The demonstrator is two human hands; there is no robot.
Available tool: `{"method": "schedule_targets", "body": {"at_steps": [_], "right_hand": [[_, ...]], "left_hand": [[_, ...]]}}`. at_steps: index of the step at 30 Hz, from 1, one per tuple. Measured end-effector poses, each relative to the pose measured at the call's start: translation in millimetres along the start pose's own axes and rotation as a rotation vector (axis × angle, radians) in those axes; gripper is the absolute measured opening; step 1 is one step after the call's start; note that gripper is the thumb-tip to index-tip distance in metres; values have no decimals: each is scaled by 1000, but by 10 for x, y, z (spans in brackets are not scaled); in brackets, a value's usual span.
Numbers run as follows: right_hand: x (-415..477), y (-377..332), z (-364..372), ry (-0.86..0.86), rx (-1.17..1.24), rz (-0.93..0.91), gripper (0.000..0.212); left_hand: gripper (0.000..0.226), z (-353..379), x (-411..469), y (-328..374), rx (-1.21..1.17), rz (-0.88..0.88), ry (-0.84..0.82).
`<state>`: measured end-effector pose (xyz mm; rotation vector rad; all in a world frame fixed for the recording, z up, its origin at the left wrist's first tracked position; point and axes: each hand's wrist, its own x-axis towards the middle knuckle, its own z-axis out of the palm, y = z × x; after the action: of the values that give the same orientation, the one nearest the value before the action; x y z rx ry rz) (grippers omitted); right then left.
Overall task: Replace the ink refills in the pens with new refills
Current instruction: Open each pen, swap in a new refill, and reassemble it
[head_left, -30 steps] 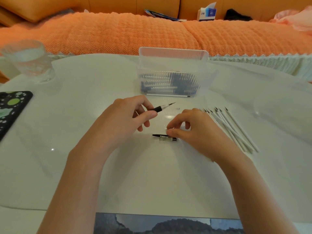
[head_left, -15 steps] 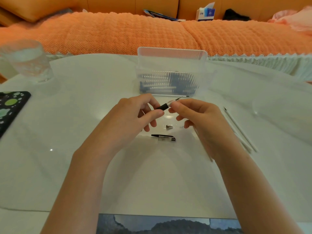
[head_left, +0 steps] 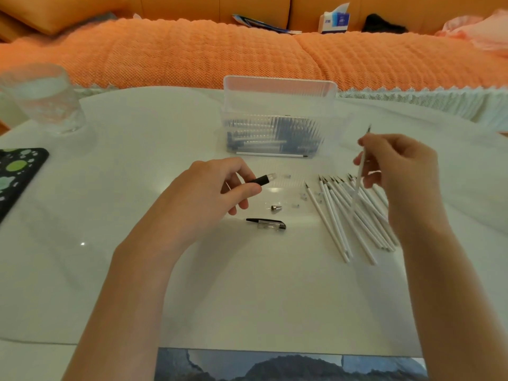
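My left hand point(head_left: 211, 188) grips a black pen barrel point(head_left: 263, 179) whose clear open end points right. My right hand point(head_left: 398, 166) holds a thin white refill point(head_left: 360, 171) upright, tip up, above a fan of several white refills point(head_left: 354, 215) lying on the white table. Between the hands rest a small metal pen tip point(head_left: 276, 207) and a black-and-clear pen upper half with clip point(head_left: 266, 224). A few tiny clear caps point(head_left: 303, 196) lie near the refill tips.
A clear plastic box point(head_left: 279, 119) of pens stands open at the back centre. A glass of water point(head_left: 41, 97) sits back left, a patterned phone point(head_left: 16, 174) at the left edge. An orange sofa lies behind the table.
My right hand has pulled the refill out of the barrel and carried it to the right, over the spread refills. The left hand has kept the barrel in place.
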<state>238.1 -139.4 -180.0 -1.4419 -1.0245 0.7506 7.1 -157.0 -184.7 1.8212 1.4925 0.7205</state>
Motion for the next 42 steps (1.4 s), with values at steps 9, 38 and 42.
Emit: {"method": "schedule_targets", "body": {"at_steps": [9, 38, 42], "right_hand": [[-4, 203, 119, -96, -681, -47, 12], [159, 411, 508, -241, -985, -364, 17], [126, 312, 483, -168, -740, -368, 10]], "left_hand": [[5, -6, 4, -22, 6, -21, 1], [5, -58, -20, -80, 8, -17, 29], [5, -73, -21, -78, -2, -16, 59]]}}
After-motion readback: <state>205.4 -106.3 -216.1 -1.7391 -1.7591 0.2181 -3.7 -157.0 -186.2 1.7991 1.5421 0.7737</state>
